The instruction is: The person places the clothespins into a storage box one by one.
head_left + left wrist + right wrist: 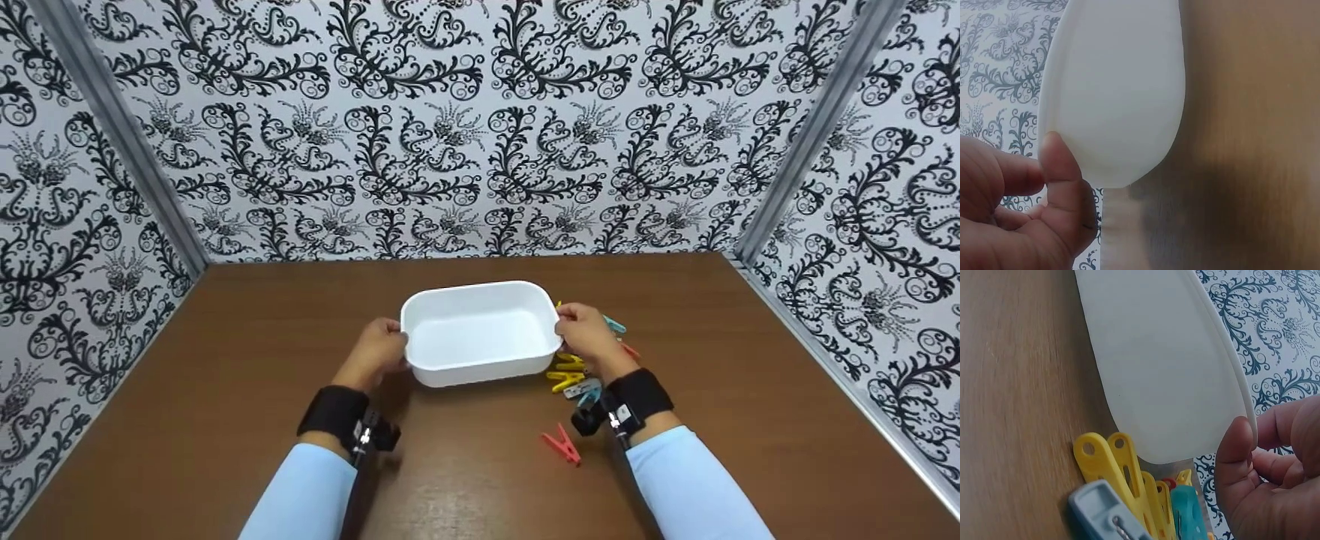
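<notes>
White tub (480, 337), rect. w/ rounded corners, is mid-counter, mouth up, btwn both hands; can't tell if its base touches the counter (262, 390). L hand (379, 349) grips the tub's L end, thumb & fingers pinching the rim; R hand (589, 334) does the same at the R end, digits either side of the rim in the R wrist view. Pegs lie in a loose group by the tub's R end, some partly hidden under/behind R hand & wrist: yellow pegs (566, 380) nearest the tub, then gray peg (582, 388) and blue peg (590, 397) next to them, near the R wrist. Teal peg (614, 325) shows just beyond R hand, w/ a bit of red/orange peg (630, 350) near it. Another red peg (562, 446) lies apart from the group, closer to the person, L of the R forearm. R wrist view has yellow & gray pegs up close, just below the tub's end; exact no. can't be told, they overlap. Both wrists wear blk straps (334, 412) w/ small cams (384, 435); sleeves (304, 487) lt blue. Walls (450, 150) behind & at sides: b/w scroll pattern, gray strips (120, 135) at corners.
</notes>
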Tool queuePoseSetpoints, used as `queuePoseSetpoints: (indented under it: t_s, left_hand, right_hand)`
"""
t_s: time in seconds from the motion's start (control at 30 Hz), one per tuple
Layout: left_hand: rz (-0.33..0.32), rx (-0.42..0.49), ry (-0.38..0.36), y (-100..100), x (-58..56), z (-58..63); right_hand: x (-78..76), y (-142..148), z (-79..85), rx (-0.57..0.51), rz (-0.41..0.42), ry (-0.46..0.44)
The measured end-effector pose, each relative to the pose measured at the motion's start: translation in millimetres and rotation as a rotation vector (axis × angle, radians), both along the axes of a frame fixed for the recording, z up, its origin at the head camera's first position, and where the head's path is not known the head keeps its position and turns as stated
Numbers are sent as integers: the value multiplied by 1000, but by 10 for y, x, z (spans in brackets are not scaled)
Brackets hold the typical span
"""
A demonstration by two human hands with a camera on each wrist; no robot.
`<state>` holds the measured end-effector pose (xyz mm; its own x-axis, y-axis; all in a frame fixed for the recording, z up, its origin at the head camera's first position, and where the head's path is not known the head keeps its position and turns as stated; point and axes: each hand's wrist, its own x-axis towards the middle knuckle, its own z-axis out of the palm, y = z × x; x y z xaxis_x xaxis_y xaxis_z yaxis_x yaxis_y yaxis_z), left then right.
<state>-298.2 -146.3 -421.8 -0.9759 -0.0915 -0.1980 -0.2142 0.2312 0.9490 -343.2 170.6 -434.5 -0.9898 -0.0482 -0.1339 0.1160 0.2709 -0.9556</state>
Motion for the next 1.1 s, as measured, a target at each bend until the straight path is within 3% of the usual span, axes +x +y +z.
queuePoseSetpoints:
  t_s: [0.47, 0.73, 0.87, 0.97, 1.1]
  left_hand:
    - [17, 94, -1, -21, 71, -83]
    - [-12, 59, -53, 39, 134, -5]
    - [-67, -1, -66, 34, 232, 80]
    - [-115, -103, -47, -16, 288, 162]
    - [-132, -354, 93, -86, 218, 277]
  right_hand:
    - [16, -33, -1, -17, 10, -27]
    - [13, 20, -26, -11, -25, 33]
    - [41, 56, 11, -29, -57, 27]
    - [83, 79, 67, -30, -85, 4]
    - [160, 60, 145, -27, -119, -34]
